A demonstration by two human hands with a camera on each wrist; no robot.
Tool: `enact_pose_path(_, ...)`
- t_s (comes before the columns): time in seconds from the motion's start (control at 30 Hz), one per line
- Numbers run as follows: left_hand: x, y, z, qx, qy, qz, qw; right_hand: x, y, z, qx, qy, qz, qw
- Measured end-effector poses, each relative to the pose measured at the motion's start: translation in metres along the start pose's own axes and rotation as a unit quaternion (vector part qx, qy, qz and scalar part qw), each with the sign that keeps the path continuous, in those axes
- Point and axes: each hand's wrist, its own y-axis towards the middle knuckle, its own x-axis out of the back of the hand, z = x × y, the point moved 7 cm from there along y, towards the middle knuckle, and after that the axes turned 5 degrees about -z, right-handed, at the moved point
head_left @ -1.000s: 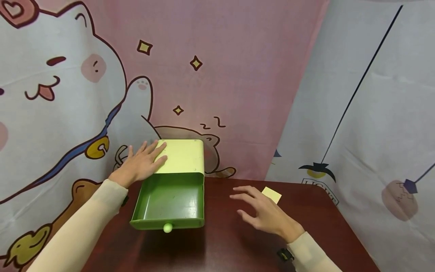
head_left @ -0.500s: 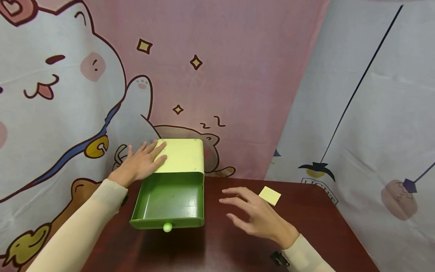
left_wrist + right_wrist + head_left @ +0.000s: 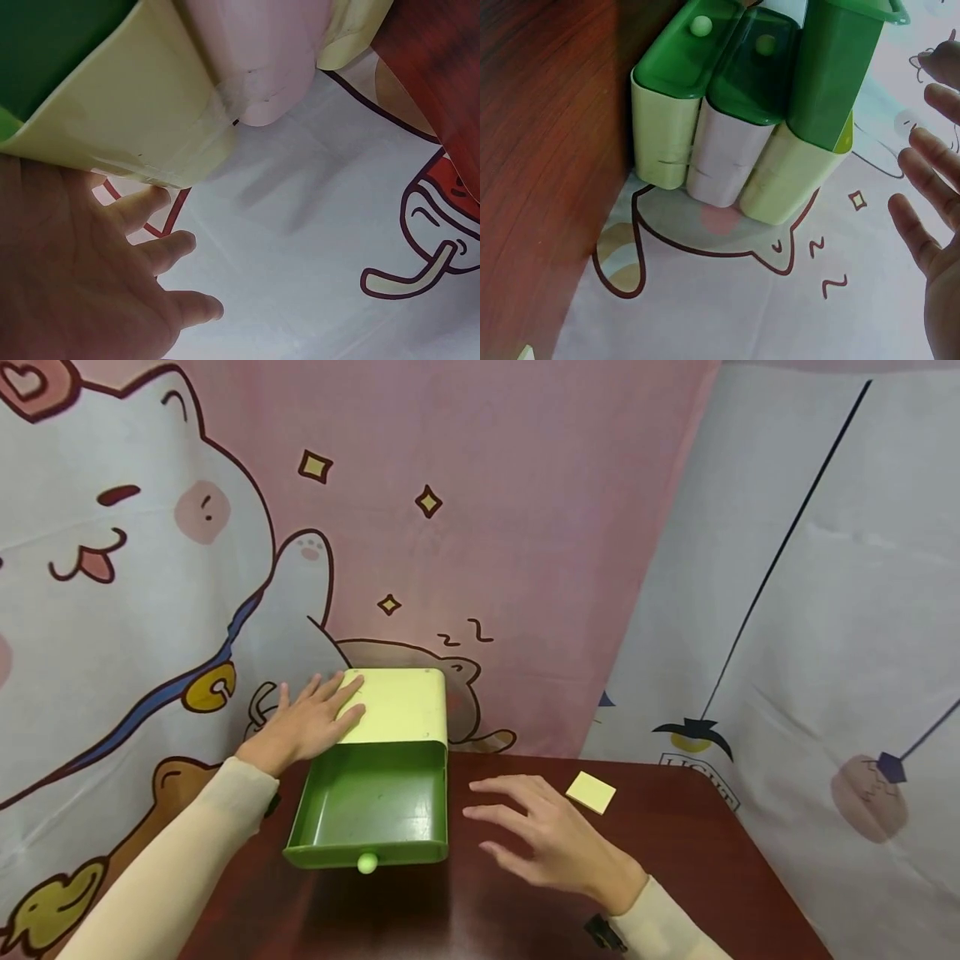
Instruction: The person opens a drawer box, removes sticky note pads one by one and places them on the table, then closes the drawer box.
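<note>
A pale yellow drawer unit [image 3: 405, 703] stands at the table's left, its green drawer [image 3: 378, 797] pulled out and its inside bare. A round light-green knob [image 3: 367, 862] sits on the drawer front. My left hand [image 3: 306, 728] rests on the unit's top with fingers spread. In the left wrist view its fingers [image 3: 139, 210] lie along the yellow casing. To the right of the drawer, my right hand [image 3: 553, 842] hovers over the table, fingers loosely bent and holding nothing. Beyond it lies a pad of yellow sticky notes [image 3: 591, 792].
In the right wrist view, the open unit is stacked with a pink unit [image 3: 731, 157] and another yellow unit [image 3: 664, 139], both with green drawers pushed in. The dark red table [image 3: 675, 860] meets a cartoon-printed cloth [image 3: 525, 527] behind.
My right hand has moved left toward the drawer, leaving the sticky notes uncovered. The left hand has stayed on the unit, and the drawer is as far out as before.
</note>
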Motion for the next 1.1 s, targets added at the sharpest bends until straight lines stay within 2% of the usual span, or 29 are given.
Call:
enact_pose_path(0.27,0.0,0.0,0.0,-0.001,0.001,0.007,1.0,-0.005,0.012,0.012,0.044,-0.025,0.003,0.999)
enact_pose_path(0.6,0.0,0.0,-0.001,-0.003,-0.001,0.014,0.9999,-0.019,0.023,0.025,0.07,-0.035,0.023,0.997)
enact_pose_path(0.87,0.002,0.0,-0.002,-0.007,0.005,0.008,0.9999,-0.033,0.032,0.041,0.131,-0.067,0.021,0.989)
enact_pose_path(1.1,0.0,0.0,-0.001,0.003,0.007,0.003,1.0,-0.048,0.042,0.059,0.166,-0.077,0.023,0.983)
